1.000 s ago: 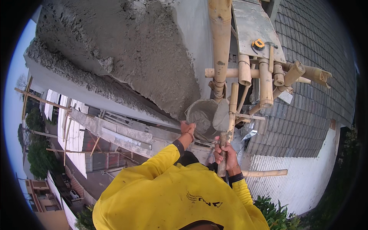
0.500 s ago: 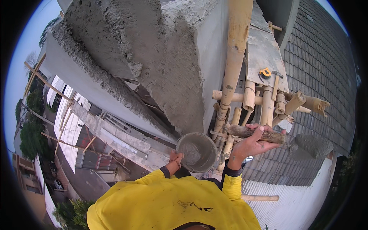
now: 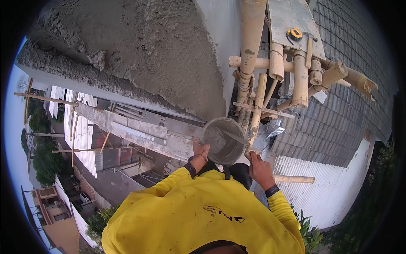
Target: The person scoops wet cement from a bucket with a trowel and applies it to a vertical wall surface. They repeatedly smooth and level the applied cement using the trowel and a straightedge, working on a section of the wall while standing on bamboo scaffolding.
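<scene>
1. My left hand (image 3: 201, 149) grips the near-left rim of the grey mortar bucket (image 3: 224, 142), fingers curled over its edge and pinching it.
2. My right hand (image 3: 259, 168) sits just right of the bucket, fingers closed round the handle of a trowel (image 3: 232, 137) whose blade reaches across the bucket's mouth.
3. Half a second ago that right hand was higher, spread open against a bamboo crosspiece; now it has come down beside the bucket and closed on the tool.
4. The bucket itself has stayed below the bamboo scaffold poles (image 3: 253, 46), though it now shows larger and nearer the middle.
5. Up and left of the bucket stands the rough cement-rendered wall (image 3: 139, 51).
6. Up and right of the bucket a yellow tape measure (image 3: 294, 34) lies on a grey board (image 3: 287, 17) across the poles.
7. Right of the bucket runs the tiled roof (image 3: 338, 114).
</scene>
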A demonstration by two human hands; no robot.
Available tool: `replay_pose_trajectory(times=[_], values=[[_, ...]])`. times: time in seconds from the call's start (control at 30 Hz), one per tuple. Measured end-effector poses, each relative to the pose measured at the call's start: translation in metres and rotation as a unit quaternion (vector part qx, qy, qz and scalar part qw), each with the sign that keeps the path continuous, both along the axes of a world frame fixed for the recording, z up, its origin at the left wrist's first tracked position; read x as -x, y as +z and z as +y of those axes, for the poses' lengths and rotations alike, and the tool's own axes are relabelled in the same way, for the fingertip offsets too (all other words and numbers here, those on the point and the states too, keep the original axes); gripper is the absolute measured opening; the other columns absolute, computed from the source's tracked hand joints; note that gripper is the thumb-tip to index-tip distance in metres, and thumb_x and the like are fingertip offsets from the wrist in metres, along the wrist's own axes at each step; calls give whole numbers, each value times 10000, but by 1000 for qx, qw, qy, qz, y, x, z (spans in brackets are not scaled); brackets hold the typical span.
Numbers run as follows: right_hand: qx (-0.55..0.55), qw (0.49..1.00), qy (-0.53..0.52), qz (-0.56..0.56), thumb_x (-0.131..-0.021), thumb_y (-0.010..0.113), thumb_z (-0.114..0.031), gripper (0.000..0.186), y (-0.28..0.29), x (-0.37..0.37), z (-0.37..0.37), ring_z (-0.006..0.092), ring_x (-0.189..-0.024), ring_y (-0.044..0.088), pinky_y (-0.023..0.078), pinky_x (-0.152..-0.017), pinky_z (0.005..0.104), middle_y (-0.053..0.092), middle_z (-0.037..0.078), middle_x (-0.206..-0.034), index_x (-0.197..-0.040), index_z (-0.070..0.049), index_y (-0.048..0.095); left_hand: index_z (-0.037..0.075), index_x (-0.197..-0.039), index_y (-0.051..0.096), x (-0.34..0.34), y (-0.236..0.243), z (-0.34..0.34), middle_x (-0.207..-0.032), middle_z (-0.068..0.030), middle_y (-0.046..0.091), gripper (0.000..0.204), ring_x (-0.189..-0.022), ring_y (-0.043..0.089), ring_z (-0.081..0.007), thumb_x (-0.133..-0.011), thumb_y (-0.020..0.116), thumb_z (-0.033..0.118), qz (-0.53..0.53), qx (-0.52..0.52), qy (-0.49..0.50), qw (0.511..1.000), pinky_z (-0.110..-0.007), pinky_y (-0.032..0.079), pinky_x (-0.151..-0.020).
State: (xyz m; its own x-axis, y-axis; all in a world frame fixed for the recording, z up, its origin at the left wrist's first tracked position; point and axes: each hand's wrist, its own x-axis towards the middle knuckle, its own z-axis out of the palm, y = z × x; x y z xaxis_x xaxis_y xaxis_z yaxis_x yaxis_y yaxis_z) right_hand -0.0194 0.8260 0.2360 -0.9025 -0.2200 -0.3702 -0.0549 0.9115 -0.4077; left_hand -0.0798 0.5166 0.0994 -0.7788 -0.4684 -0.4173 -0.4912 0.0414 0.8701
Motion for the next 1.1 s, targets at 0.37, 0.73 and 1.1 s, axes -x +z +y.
replay_pose_trajectory(times=[0.37,0.73,1.1], values=[[-93,990,84,-59,-908,591,-87,544,-49,56,-65,297,-892,715,587,-708,370,646,208,-1024,-1386,97,407,-8,-1142,515,68,69,30,-1278,-153,599,424,-1190,562,-234,-732,599,-79,96,-22,-128,987,-331,423,-1039],[84,993,-36,-75,-831,656,-157,571,-55,88,-54,429,-951,687,575,-782,501,615,281,-1119,-1313,66,447,33,-1004,441,92,125,50,-1463,-169,539,393,-1270,504,-189,-680,533,-169,250,20,-258,933,-295,370,-1075],[-161,981,-72,75,-910,593,-102,580,13,65,-58,285,-715,713,568,-581,362,638,169,-1036,-1450,10,414,58,-971,401,125,150,45,-1412,-120,538,355,-1160,483,-105,-720,484,-179,126,-125,-237,955,-197,381,-873]])
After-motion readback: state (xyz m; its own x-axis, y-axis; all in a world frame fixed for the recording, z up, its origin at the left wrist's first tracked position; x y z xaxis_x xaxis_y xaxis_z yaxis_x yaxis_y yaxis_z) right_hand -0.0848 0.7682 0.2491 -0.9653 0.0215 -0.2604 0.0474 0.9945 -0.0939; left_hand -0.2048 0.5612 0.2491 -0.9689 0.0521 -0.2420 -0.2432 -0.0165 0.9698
